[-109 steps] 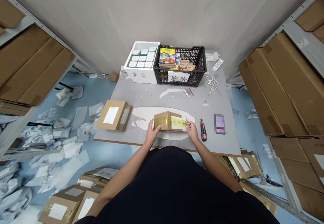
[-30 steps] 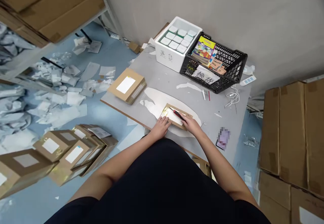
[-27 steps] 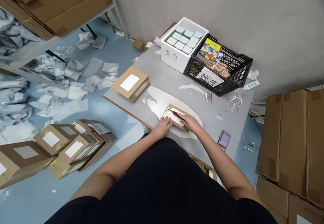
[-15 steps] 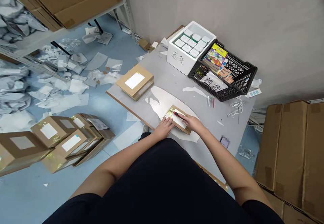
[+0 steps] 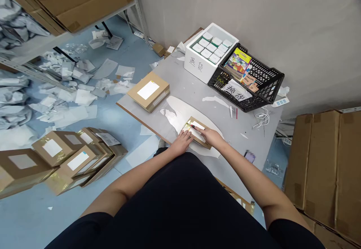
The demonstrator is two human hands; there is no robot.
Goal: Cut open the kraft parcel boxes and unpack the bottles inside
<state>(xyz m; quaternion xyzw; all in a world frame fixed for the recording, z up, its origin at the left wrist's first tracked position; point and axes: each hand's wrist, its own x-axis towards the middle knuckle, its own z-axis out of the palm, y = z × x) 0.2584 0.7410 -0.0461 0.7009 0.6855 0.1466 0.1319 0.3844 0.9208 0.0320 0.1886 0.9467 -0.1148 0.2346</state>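
Observation:
A small cardboard box (image 5: 207, 142) with a white label and yellowish tape lies in front of me on a pale oval patch (image 5: 180, 108) of the table. My left hand (image 5: 182, 142) rests on its near left side, fingers stretched out and holding nothing. In my right hand (image 5: 211, 136), closed, is a red and black utility knife (image 5: 193, 126). Its front end is at the taped end of the box; the blade itself is too small to make out. A larger labelled cardboard box (image 5: 150, 91) sits at the table's left edge.
A white foam box (image 5: 196, 65) of small white cartons and a black crate (image 5: 262, 82) with booklets stand at the back. A cable (image 5: 262, 117) and phone (image 5: 249, 156) lie at right. Stacked boxes (image 5: 76, 160) and scattered paper (image 5: 84, 97) cover floor at left.
The knife in my right hand has shifted slightly left and now shows less beyond my fingers. My left hand stays on the box. The whole view has moved a little.

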